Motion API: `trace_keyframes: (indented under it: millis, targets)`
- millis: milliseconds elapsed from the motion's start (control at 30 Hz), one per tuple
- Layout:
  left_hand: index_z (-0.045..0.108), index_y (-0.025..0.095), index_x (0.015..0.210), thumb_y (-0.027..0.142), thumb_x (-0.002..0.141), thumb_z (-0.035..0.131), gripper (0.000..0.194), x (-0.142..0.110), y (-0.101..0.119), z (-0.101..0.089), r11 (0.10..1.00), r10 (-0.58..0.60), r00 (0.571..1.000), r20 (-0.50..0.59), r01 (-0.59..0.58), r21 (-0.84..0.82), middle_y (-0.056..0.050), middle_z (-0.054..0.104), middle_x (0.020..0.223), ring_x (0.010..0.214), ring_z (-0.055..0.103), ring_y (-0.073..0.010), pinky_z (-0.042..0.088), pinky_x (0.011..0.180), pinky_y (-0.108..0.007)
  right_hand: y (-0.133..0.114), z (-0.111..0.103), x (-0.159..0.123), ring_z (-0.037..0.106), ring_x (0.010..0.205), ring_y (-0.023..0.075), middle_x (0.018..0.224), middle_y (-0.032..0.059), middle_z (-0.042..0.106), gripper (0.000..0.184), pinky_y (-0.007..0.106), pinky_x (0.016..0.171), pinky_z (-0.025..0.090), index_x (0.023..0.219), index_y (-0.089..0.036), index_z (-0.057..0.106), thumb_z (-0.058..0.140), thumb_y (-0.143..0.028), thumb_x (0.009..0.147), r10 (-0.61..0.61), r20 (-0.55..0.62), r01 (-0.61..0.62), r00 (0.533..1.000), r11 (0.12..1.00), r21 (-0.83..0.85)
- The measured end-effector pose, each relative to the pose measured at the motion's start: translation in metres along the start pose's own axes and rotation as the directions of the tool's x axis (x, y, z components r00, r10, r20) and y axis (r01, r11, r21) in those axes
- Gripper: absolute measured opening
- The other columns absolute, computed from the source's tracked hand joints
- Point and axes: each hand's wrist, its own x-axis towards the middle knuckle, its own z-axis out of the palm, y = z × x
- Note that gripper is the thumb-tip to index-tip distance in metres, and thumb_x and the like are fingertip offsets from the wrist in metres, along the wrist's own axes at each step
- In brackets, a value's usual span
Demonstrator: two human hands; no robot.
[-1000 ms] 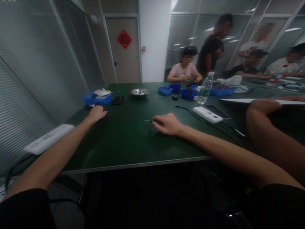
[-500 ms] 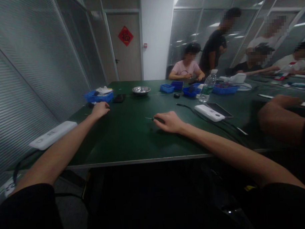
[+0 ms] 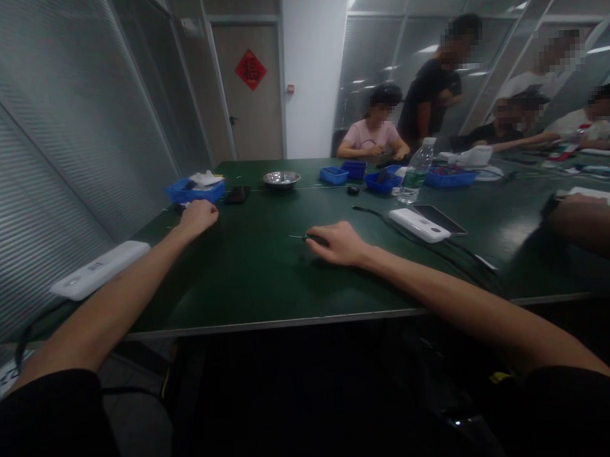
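My right hand point(image 3: 336, 243) rests over the middle of the green table point(image 3: 247, 284), its fingers wrapped round a small screwdriver point(image 3: 296, 237). The thin metal shaft points left, and most of the dark handle is hidden in the palm. Over on the left, my left hand point(image 3: 198, 217) lies just in front of a blue tray point(image 3: 196, 192) with white tissue point(image 3: 203, 179) in it. Its fingers are curled closed, and I cannot see what is in them. A black phone-like object point(image 3: 237, 195) lies beside that hand to the right.
A metal bowl point(image 3: 282, 180) stands behind the hands. Right of my right hand lie a white power bank point(image 3: 419, 225) with a cable, a dark phone point(image 3: 439, 219) and a water bottle point(image 3: 417, 172). Another white power bank point(image 3: 100, 269) is near my left forearm. A co-worker's hand point(image 3: 582, 222) reaches in at right.
My left hand has shifted very slightly left and its fingers look more curled. My right hand stays put with the screwdriver. The co-worker's hand at right has moved farther right.
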Motion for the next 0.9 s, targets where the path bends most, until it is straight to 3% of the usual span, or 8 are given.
trace_keyframes:
  millis: [167, 267, 367, 500, 733, 900]
  targets:
    - [0.084, 0.019, 0.104, 0.025, 0.082, 0.074, 0.025, 0.011, -0.009, 0.0, 0.953, -0.134, 0.986, 0.099, 0.155, -0.259, -0.009, 0.079, 0.107, 0.1, 0.072, -0.0277, 0.055, 0.096, -0.037, 0.002, 0.002, 0.0, 0.066, 0.07, 0.0173, 0.091, 0.0075, 0.077, 0.04, 0.029, 0.067, 0.04, 0.116, -0.016, 0.071, 0.046, -0.045, 0.104, 0.002, 0.005, -0.002, 1.0, 1.0, 0.0]
    - [0.084, 0.018, 0.096, 0.025, 0.071, 0.086, 0.026, 0.012, -0.011, 0.0, 0.819, -0.218, 0.958, 0.184, 0.282, -0.5, -0.008, 0.08, 0.098, 0.09, 0.072, -0.0229, 0.058, 0.086, -0.033, 0.003, 0.003, 0.0, 0.066, 0.07, 0.0174, 0.091, 0.0073, 0.077, 0.04, 0.029, 0.066, 0.04, 0.116, -0.016, 0.071, 0.045, -0.044, 0.104, 0.002, 0.011, -0.002, 1.0, 1.0, -0.006]
    - [0.083, 0.016, 0.082, 0.022, 0.058, 0.093, 0.027, 0.008, -0.008, 0.0, 0.674, -0.282, 0.939, 0.198, 0.341, -0.655, -0.009, 0.079, 0.087, 0.085, 0.071, -0.0214, 0.059, 0.081, -0.031, 0.003, 0.003, 0.0, 0.066, 0.07, 0.0175, 0.091, 0.0077, 0.077, 0.04, 0.029, 0.066, 0.039, 0.116, -0.016, 0.071, 0.045, -0.044, 0.104, 0.007, 0.022, -0.007, 1.0, 1.0, -0.01]
    - [0.081, 0.016, 0.073, 0.02, 0.053, 0.096, 0.025, 0.004, -0.002, -0.003, 0.608, -0.327, 0.923, 0.204, 0.371, -0.703, -0.008, 0.077, 0.084, 0.083, 0.069, -0.0216, 0.058, 0.078, -0.032, 0.002, 0.003, 0.0, 0.067, 0.07, 0.0182, 0.09, 0.0083, 0.077, 0.04, 0.029, 0.067, 0.039, 0.115, -0.016, 0.071, 0.045, -0.044, 0.104, 0.019, 0.026, -0.018, 0.999, 1.0, -0.024]
    - [0.081, 0.015, 0.077, 0.016, 0.05, 0.096, 0.031, 0.004, -0.001, -0.004, 0.536, -0.353, 0.897, 0.266, 0.427, -0.728, -0.008, 0.077, 0.087, 0.085, 0.067, -0.0194, 0.054, 0.073, -0.027, 0.001, 0.001, 0.0, 0.067, 0.072, 0.0179, 0.093, 0.008, 0.077, 0.041, 0.029, 0.068, 0.039, 0.116, -0.016, 0.071, 0.044, -0.044, 0.104, 0.015, 0.031, -0.014, 0.999, 0.999, -0.033]
    - [0.082, 0.017, 0.077, 0.024, 0.056, 0.095, 0.026, 0.004, 0.003, -0.003, 0.561, -0.356, 0.897, 0.261, 0.429, -0.708, -0.009, 0.078, 0.091, 0.09, 0.069, -0.0213, 0.054, 0.075, -0.029, 0.002, 0.001, 0.0, 0.067, 0.072, 0.0172, 0.093, 0.0078, 0.077, 0.041, 0.028, 0.068, 0.04, 0.117, -0.016, 0.071, 0.045, -0.045, 0.104, -0.006, 0.063, 0.006, 0.998, 1.0, -0.003]
